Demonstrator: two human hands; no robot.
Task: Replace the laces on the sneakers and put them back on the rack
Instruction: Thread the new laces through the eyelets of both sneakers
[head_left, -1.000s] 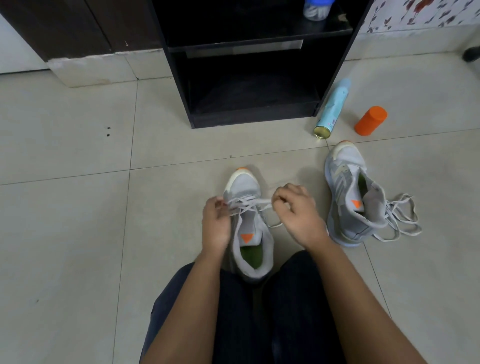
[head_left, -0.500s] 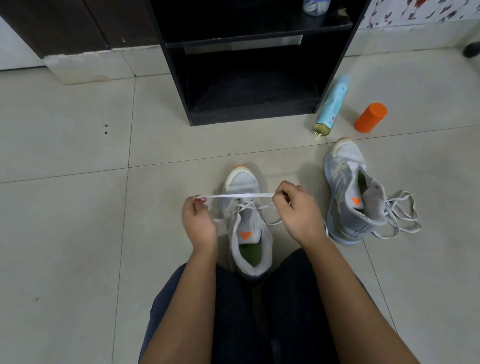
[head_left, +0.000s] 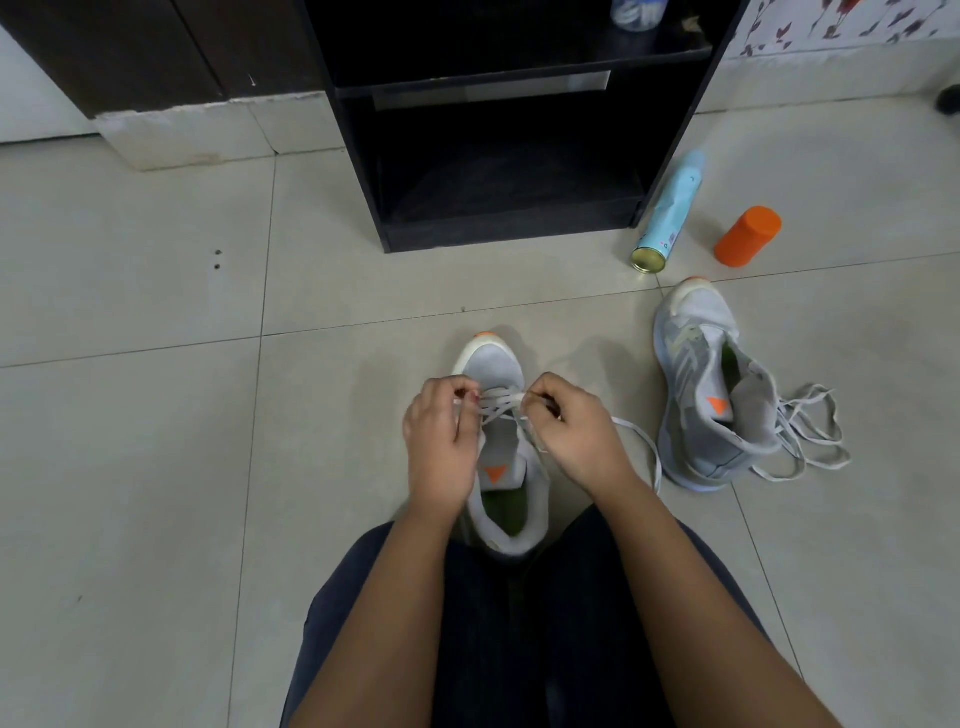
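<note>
- Left hand (head_left: 441, 447), right hand (head_left: 576, 436): each pinching lace (head_left: 501, 402) above sneaker (head_left: 491, 366).
- Lace: handling soft, limp, light; taking hold near tips is looking best.

Matt grey cloth sneaker (head_left: 501, 467) with flat woven lace (head_left: 498, 402); smooth pale floor tiles (head_left: 156, 467), slightly glossy; matt black rack (head_left: 675, 119); glossy metal-bottomed can (head_left: 667, 213); smooth orange plastic cap (head_left: 748, 236).

Blue spray can (head_left: 669, 210) beside orange container (head_left: 748, 237)
</note>
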